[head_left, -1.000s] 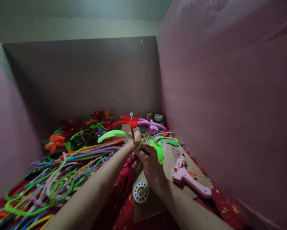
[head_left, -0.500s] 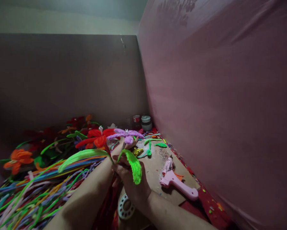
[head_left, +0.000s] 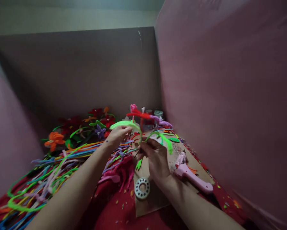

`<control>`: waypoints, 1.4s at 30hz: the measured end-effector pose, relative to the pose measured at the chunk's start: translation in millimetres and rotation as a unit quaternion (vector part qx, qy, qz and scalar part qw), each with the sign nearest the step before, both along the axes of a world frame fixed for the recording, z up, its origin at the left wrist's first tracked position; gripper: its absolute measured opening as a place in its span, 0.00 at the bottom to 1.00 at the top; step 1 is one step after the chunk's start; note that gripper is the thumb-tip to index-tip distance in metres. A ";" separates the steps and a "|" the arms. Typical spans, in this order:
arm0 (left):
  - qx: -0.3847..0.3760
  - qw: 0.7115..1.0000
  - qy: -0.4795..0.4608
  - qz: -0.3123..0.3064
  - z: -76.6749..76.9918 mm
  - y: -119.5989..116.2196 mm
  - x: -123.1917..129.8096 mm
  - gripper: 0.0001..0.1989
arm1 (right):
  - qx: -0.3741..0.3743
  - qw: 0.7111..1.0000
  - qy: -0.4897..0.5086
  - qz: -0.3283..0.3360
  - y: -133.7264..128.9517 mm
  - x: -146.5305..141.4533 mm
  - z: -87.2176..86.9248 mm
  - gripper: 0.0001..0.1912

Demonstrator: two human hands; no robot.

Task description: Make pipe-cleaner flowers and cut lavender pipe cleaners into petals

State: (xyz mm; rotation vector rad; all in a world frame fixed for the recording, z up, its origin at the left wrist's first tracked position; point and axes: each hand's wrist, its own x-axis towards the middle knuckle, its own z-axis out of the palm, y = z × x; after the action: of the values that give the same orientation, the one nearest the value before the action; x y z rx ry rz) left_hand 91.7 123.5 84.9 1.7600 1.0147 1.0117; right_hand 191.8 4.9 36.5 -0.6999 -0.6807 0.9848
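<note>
My right hand (head_left: pixel 157 156) is closed around the gathered stems of a small pipe-cleaner bouquet. In it are a red flower (head_left: pixel 139 114), a purple flower (head_left: pixel 160 121), and two bright green leaves, one arching left (head_left: pixel 125 124) and one drooping right (head_left: pixel 168 143). My left hand (head_left: pixel 119 136) is closed in a pinch just left of the bouquet, on the stem of a pink flower (head_left: pixel 133 108) that stands upright behind the left leaf. The fingertips of my left hand are partly hidden by that leaf.
Loose coloured pipe cleaners (head_left: pixel 68 172) and finished flowers (head_left: pixel 54 140) lie on the left. A pink glue gun (head_left: pixel 193 179) rests on the cardboard (head_left: pixel 155 204) at right. Near me is a white ring with holes (head_left: pixel 142 188). Jars (head_left: pixel 158 113) stand by the back wall.
My left hand has come away from the stems to the left and now has a pink flower. My right hand still grips the bouquet. The view has shifted left.
</note>
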 end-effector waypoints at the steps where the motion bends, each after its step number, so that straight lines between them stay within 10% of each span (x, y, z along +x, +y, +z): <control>1: -0.013 1.000 -0.001 0.005 -0.7 -5.4 -11.5 0.12 | 0.000 1.000 0.013 -0.003 1.9 2.5 -1.5 0.09; 7: -0.027 0.998 -0.055 0.011 -5.5 -41.3 -54.8 0.12 | 0.002 0.998 0.054 -0.007 8.8 1.0 -17.0 0.10; 20: 0.209 0.975 0.073 0.012 -13.0 -110.4 -44.2 0.06 | -0.029 0.997 0.046 0.062 3.0 -12.9 -28.1 0.13; 25: 0.277 0.953 0.052 0.109 -19.6 -119.8 -46.2 0.06 | -0.043 0.995 0.049 0.079 3.7 -13.8 -30.6 0.11; 42: 0.392 0.866 0.278 0.138 -23.0 -111.3 -28.7 0.06 | 0.028 0.983 -0.089 0.156 -15.2 -28.0 -31.0 0.10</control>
State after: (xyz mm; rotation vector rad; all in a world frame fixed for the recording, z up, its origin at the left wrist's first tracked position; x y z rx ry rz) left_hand 63.0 12.2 61.9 2.7482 1.3480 1.2288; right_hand 163.9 -10.3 5.5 -0.6485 -0.9917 1.1935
